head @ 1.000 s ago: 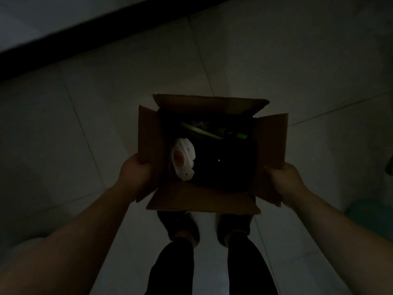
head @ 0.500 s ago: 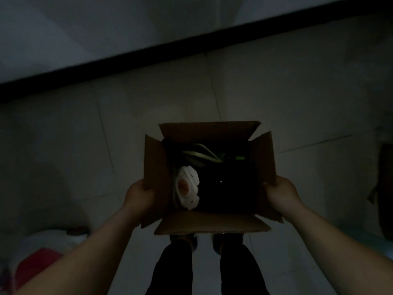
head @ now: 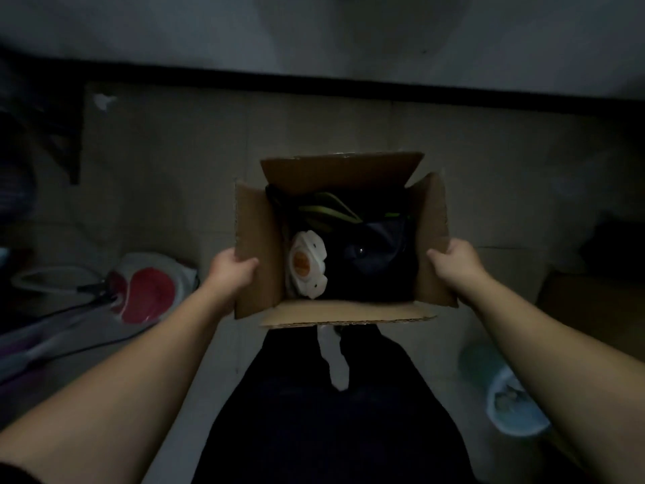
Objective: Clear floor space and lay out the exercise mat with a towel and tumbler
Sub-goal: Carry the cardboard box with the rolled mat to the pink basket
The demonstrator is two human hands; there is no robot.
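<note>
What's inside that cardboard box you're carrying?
Inside the cardboard box, a white round thing with an orange middle leans at the left side, beside dark fabric and yellow-green strips farther back. Anything beneath is covered.

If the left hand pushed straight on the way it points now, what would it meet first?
The left hand already grips the cardboard box by its left flap, so that flap comes first; beyond it probably the white and orange object inside.

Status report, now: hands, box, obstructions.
Left hand and right hand grip the cardboard box by its side flaps. Box open, loaded, held up. Blue bucket right, red-and-white bag left.
</note>
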